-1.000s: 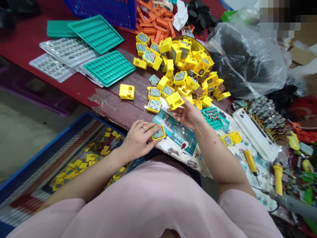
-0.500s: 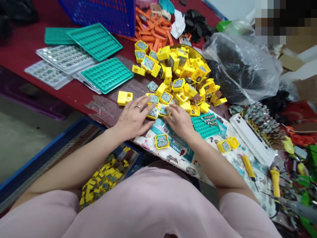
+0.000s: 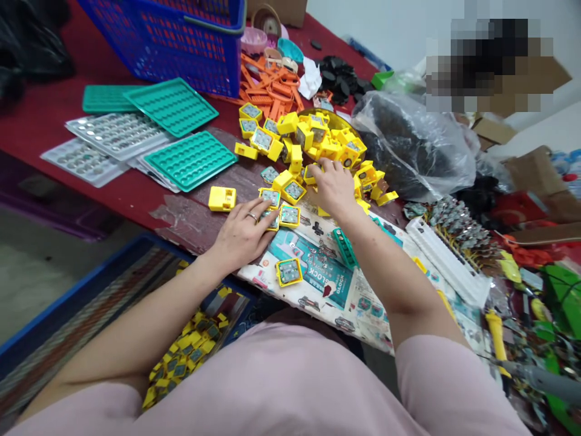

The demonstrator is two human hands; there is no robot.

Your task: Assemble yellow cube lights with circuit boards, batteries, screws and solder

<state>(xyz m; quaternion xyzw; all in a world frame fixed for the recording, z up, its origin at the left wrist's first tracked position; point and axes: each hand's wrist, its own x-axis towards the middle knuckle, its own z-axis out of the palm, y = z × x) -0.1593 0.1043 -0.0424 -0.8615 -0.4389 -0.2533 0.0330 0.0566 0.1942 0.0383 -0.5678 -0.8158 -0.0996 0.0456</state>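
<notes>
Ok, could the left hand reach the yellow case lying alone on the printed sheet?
Likely yes: the yellow case sits near the left hand, with only printed sheet visible between and nothing on top.

You're in a small assembly workshop: your counter (image 3: 113, 188) carries heaps of yellow cases (image 3: 329, 142), orange plastic parts (image 3: 272, 85), green molded trays (image 3: 190, 160), wired components (image 3: 463, 230) and a yellow-handled tool (image 3: 496, 333).

My view: yellow case (image 3: 273, 221), grey insert facing up, partly covered, frame centre | yellow block (image 3: 310, 175), partly covered, upper centre
</notes>
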